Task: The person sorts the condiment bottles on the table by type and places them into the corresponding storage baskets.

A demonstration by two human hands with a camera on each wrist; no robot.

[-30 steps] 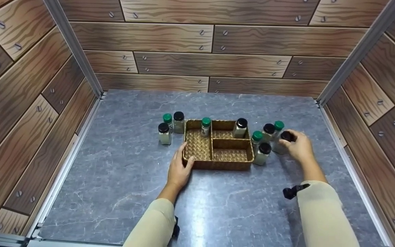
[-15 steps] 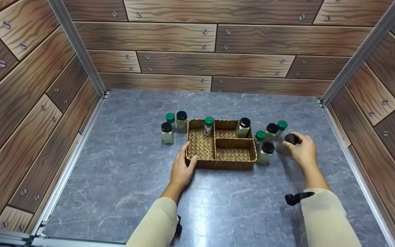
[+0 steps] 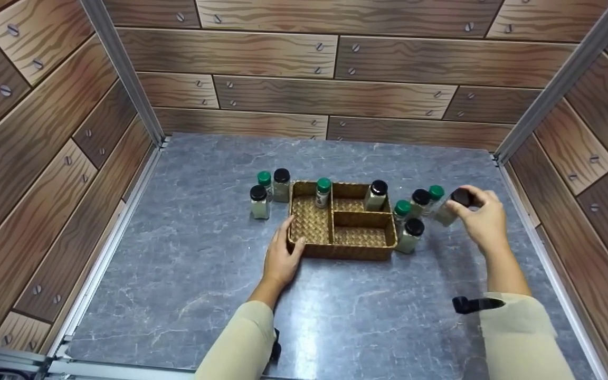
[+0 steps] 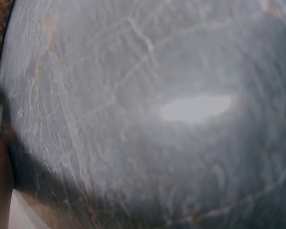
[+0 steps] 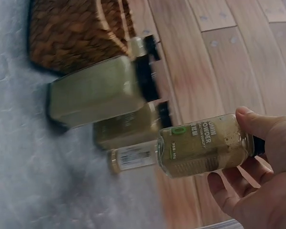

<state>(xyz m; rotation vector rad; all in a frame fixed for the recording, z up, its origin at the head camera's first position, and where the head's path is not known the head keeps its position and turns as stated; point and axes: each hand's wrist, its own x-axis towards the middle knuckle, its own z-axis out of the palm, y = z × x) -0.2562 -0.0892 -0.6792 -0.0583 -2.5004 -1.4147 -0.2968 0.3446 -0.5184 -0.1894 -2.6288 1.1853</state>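
My right hand (image 3: pixel 486 224) grips a glass spice jar (image 3: pixel 445 214) by its black cap, tilted and off the table at the right. In the right wrist view the jar (image 5: pixel 195 145) shows tan powder and a label reading cumin powder; thumb and fingers are at its neck. My left hand (image 3: pixel 280 259) rests against the front left corner of a woven divided basket (image 3: pixel 349 252), thumb at the front rim, fingers along the left wall. A green-capped jar (image 3: pixel 323 192) stands in the left compartment. A black-capped jar (image 3: pixel 376 196) stands in the back right compartment.
Right of the basket stand black-capped jars (image 3: pixel 409 236) and green-capped jars (image 3: pixel 435 193), close together. Left of it are two black-capped jars (image 3: pixel 259 203) and a green-capped jar (image 3: pixel 264 179). Wood-patterned walls (image 3: pixel 388 95) enclose the grey marbled table (image 3: pixel 193 264) on three sides.
My right hand has raised the cumin jar from the table and moved it slightly right and back, tilting it. My left hand has stayed at the basket. The head view has shifted slightly.
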